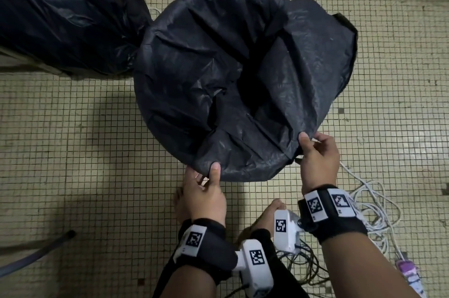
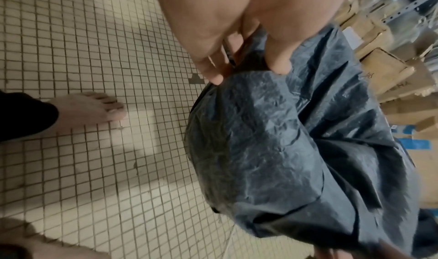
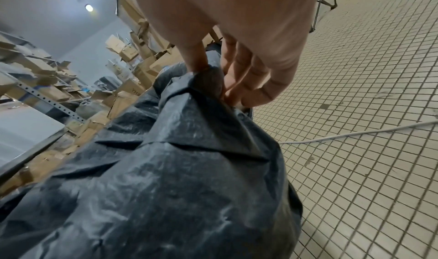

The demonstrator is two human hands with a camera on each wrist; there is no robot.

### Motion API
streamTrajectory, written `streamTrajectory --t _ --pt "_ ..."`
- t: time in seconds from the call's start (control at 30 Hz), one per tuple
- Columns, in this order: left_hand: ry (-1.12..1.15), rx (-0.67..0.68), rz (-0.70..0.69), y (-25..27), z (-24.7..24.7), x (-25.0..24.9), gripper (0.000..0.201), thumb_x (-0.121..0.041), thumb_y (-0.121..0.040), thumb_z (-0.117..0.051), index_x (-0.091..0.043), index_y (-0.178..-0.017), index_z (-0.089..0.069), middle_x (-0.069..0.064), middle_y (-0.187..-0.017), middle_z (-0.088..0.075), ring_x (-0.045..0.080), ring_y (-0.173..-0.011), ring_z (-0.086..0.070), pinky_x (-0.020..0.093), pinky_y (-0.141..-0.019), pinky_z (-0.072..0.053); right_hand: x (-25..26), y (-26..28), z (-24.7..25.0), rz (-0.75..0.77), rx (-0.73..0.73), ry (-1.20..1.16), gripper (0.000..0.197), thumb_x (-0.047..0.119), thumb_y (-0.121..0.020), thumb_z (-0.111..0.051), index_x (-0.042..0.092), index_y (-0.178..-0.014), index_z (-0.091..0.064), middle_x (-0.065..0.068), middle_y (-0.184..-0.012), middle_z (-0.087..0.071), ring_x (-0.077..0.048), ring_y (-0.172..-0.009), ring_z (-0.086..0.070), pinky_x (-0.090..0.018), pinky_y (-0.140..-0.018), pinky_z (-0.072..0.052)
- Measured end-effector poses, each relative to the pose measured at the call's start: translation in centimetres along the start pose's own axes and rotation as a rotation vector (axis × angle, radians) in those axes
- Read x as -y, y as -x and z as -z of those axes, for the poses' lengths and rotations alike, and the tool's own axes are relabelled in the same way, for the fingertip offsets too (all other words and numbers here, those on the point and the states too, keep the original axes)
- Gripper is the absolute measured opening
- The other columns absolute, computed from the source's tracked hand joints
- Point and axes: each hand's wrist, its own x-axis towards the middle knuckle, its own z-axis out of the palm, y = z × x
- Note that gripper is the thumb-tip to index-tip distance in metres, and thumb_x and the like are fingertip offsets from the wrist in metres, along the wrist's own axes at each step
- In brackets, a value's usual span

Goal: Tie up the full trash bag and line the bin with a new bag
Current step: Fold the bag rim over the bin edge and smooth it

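Now | hands (image 1: pixel 262 171) pinch new bag (image 1: pixel 230 66) edge | bag open over bin | full bag (image 1: pixel 60 13) beside

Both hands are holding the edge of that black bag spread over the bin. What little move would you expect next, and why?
Probably both hands draw the near edge down over the rim. The left hand and right hand each pinch the new bag at its near hem, which looks loose and creased here, while the far side already drapes over the bin. The full bag sits aside.
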Motion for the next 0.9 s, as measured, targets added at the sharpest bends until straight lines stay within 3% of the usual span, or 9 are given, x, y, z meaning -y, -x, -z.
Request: streamTrajectory --t 0.1,0.2,0.3,0.47,0.53,0.63,0.77,0.8,0.9 --pt "-0.003 0.032 0.013 -1.0 1.5 -1.4 0.034 -0.061 -0.079 -0.066 -0.048 -0.110 -0.063 -0.021 -0.100 -0.073 0.003 -0.090 -0.071 0.032 -0.075 -0.057 -0.6 1.2 -0.1 -0.001 0.015 0.025 0.017 0.043 -0.080 -0.072 0.038 -0.086 -0.056 -0.007 -0.087 -0.065 -0.022 -0.081 -0.064 -0.056 -0.089 -0.053" --pt "0.072 0.071 0.031 -3.2 3.1 -3.4 0.024 -0.036 -0.089 -0.072 -0.032 -0.112 -0.068 -0.006 -0.101 -0.076 0.018 -0.097 -0.072 0.040 -0.080 -0.059 -1.2 3.2 -0.7 -0.028 0.026 0.034 0.021 0.037 -0.083 -0.073 0.038 -0.081 -0.052 -0.005 -0.082 -0.064 -0.021 -0.076 -0.063 -0.055 -0.088 -0.053" --pt "-0.092 0.000 -0.089 -5.6 4.8 -4.9 0.010 -0.033 -0.093 -0.068 -0.029 -0.103 -0.069 -0.016 -0.090 -0.074 0.001 -0.089 -0.069 0.018 -0.070 -0.050 -1.8 5.4 -1.9 -0.024 0.042 0.075 0.026 0.036 -0.086 -0.073 0.028 -0.083 -0.048 0.004 -0.077 -0.066 -0.017 -0.073 -0.065 -0.050 -0.085 -0.055" --pt "-0.142 -0.133 -0.144 -9.0 6.2 -6.8 0.013 -0.041 -0.090 -0.070 -0.028 -0.090 -0.068 -0.014 -0.080 -0.070 -0.003 -0.077 -0.065 0.028 -0.076 -0.053 -2.2 8.8 -3.8 0.003 0.114 0.169 0.031 0.046 -0.085 -0.071 0.021 -0.087 -0.052 0.007 -0.075 -0.067 -0.008 -0.070 -0.065 -0.039 -0.080 -0.055" --pt "-0.108 -0.199 -0.132 -9.7 6.3 -7.1 0.022 -0.044 -0.089 -0.071 -0.028 -0.104 -0.069 -0.017 -0.088 -0.069 -0.003 -0.086 -0.066 0.027 -0.081 -0.053 -2.2 9.2 -3.8 0.005 0.120 0.184 0.037 0.056 -0.083 -0.067 0.021 -0.086 -0.057 0.007 -0.076 -0.069 -0.009 -0.073 -0.066 -0.036 -0.079 -0.055" --pt "0.033 -0.263 0.008 -9.0 5.9 -6.7 0.055 -0.053 -0.087 -0.065 -0.021 -0.132 -0.058 -0.008 -0.116 -0.069 0.014 -0.107 -0.066 0.037 -0.097 -0.053 -1.8 8.4 -2.9 -0.047 0.042 0.240 0.054 0.079 -0.080 -0.048 0.026 -0.083 -0.058 0.009 -0.079 -0.069 -0.015 -0.079 -0.066 -0.041 -0.083 -0.052" --pt "0.266 -0.226 0.348 -5.1 4.4 -4.6 0.059 -0.064 -0.087 -0.058 -0.027 -0.133 -0.056 -0.002 -0.117 -0.066 0.017 -0.093 -0.065 0.030 -0.065 -0.059 -1.4 5.4 -1.7 0.002 -0.008 0.187 0.036 0.059 -0.093 -0.049 0.024 -0.083 -0.055 0.003 -0.081 -0.067 -0.020 -0.082 -0.066 -0.042 -0.079 -0.055" --pt "0.333 -0.157 0.435 -4.1 3.8 -4.0 0.058 -0.062 -0.090 -0.057 -0.023 -0.133 -0.057 0.004 -0.120 -0.067 0.022 -0.092 -0.068 0.035 -0.067 -0.060 -1.3 4.7 -1.5 0.035 0.027 0.188 0.033 0.053 -0.095 -0.049 0.023 -0.082 -0.054 0.001 -0.080 -0.066 -0.021 -0.080 -0.065 -0.043 -0.076 -0.055" --pt "0.420 0.001 0.508 -1.4 2.1 -3.0 0.061 -0.052 -0.099 -0.052 -0.009 -0.142 -0.050 0.023 -0.145 -0.047 0.041 -0.128 -0.055 0.052 -0.109 -0.044 -2.4 3.0 -0.5 0.118 0.084 0.173 0.029 0.041 -0.098 -0.051 0.024 -0.075 -0.049 0.002 -0.074 -0.064 -0.017 -0.070 -0.063 -0.037 -0.065 -0.056"
